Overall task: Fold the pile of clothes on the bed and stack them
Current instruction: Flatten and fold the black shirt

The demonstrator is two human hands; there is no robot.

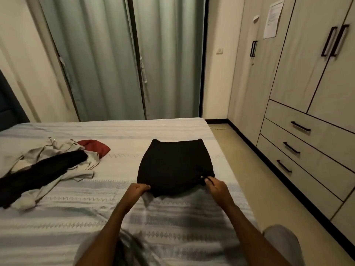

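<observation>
While my left hand (138,189) and right hand (215,184) pinch the near corners of the flat black knit garment (175,166), frame centre, fold step is underway. Next: fold near edge fwd; unfolded grey-black-red clothes pile (48,167) waits mid-left.

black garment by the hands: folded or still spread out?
Folded. The black garment lies as a compact, straight-edged panel on the bed; left hand and right hand pinch its near corners. Fold count: cannot tell.

Striped bed (80,214): black garment (175,166), clothes pile (46,167).
</observation>
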